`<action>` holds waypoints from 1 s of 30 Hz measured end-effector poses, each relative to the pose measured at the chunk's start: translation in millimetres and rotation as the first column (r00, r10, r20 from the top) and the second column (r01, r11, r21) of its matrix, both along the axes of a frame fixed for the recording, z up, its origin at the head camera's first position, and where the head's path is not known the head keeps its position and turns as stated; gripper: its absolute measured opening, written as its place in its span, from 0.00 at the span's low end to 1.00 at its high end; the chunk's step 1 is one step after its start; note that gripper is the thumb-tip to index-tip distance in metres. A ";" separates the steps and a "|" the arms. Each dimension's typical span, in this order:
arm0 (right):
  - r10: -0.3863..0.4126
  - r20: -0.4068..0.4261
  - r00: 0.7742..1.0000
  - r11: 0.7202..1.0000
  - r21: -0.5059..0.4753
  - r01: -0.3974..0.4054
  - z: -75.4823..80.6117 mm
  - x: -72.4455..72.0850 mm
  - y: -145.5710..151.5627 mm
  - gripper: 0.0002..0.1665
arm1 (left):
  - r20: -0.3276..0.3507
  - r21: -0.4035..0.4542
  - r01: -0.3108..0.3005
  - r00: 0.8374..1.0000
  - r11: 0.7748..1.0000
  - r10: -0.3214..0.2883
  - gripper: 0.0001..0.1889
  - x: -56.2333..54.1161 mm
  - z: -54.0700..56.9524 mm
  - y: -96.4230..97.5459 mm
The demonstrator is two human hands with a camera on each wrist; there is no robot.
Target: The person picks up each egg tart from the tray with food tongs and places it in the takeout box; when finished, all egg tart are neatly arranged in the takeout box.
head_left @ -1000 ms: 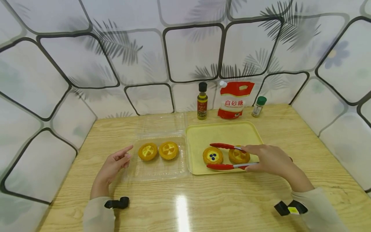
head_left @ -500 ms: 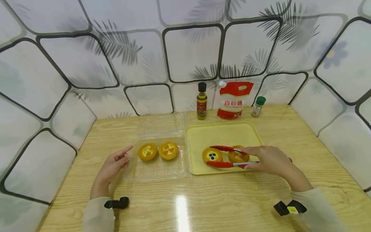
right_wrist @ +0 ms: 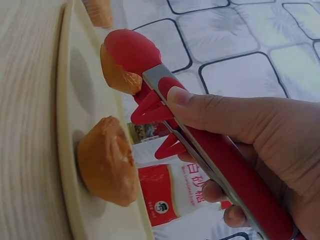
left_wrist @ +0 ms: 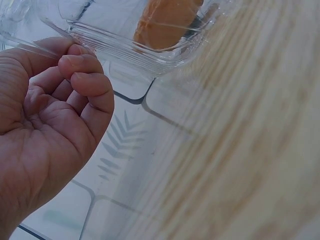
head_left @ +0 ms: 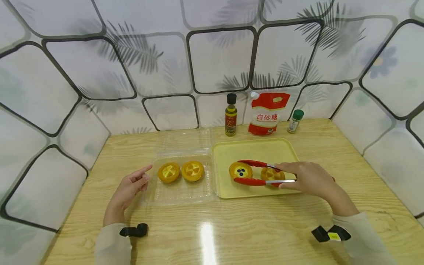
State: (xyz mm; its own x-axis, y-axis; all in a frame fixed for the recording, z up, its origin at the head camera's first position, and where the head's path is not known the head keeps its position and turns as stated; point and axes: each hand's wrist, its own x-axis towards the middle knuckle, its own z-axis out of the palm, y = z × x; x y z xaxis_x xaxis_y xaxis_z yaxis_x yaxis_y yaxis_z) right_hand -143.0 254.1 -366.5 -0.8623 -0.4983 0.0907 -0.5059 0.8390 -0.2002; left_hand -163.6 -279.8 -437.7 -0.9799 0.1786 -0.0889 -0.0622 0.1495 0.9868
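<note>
My right hand [head_left: 309,178] grips red-handled metal tongs [right_wrist: 215,165], also seen in the head view. Between the red tips of the tongs is an egg tart with dark blue berries [head_left: 240,171], held just above the yellow tray [head_left: 255,149]. A second tart [right_wrist: 107,162] sits on that tray, partly hidden by the tongs in the head view. With thumb and fingers, my left hand [left_wrist: 55,105] pinches the left rim of a clear plastic container [head_left: 179,195]. Inside it, two tarts with segmented tops, one left [head_left: 169,172] and one right [head_left: 193,171], lie side by side.
Behind the tray stand an oil bottle [head_left: 230,117], a red and white sugar pouch [head_left: 267,117] and a small green-capped jar [head_left: 295,121]. The container's clear lid [head_left: 185,141] is folded back toward the patterned wall [head_left: 220,60]. Everything rests on a wooden table [head_left: 172,235].
The tongs have closed on the berry tart and raised it off the tray, slightly away from me. My left hand stays in place.
</note>
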 end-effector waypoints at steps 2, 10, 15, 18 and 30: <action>-0.007 0.001 1.000 1.000 0.000 0.007 3.0 -1.1 -1.8 0.36 | 0.002 -0.002 -0.003 1.000 1.000 0.003 0.29 -0.4 0.5 -0.3; 0.006 -0.022 1.000 0.999 -0.044 -0.007 9.6 -6.1 -12.7 0.37 | 0.003 0.002 -0.001 1.000 1.000 0.001 0.29 -1.0 0.3 -1.5; 0.017 0.014 1.000 0.998 -0.067 -0.016 14.5 -9.3 -27.8 0.38 | 0.004 0.009 0.006 1.000 1.000 -0.006 0.29 -0.8 -0.8 -2.4; 0.037 0.019 0.999 0.996 -0.080 -0.036 15.8 -11.3 -38.1 0.37 | 0.012 0.001 0.002 1.000 1.000 -0.002 0.29 -1.4 -0.5 -1.7; 0.204 -0.024 0.979 0.974 -0.096 -0.205 12.1 -21.7 -88.2 0.38 | 0.021 -0.001 0.003 1.000 1.000 -0.003 0.29 -1.3 0.2 -0.3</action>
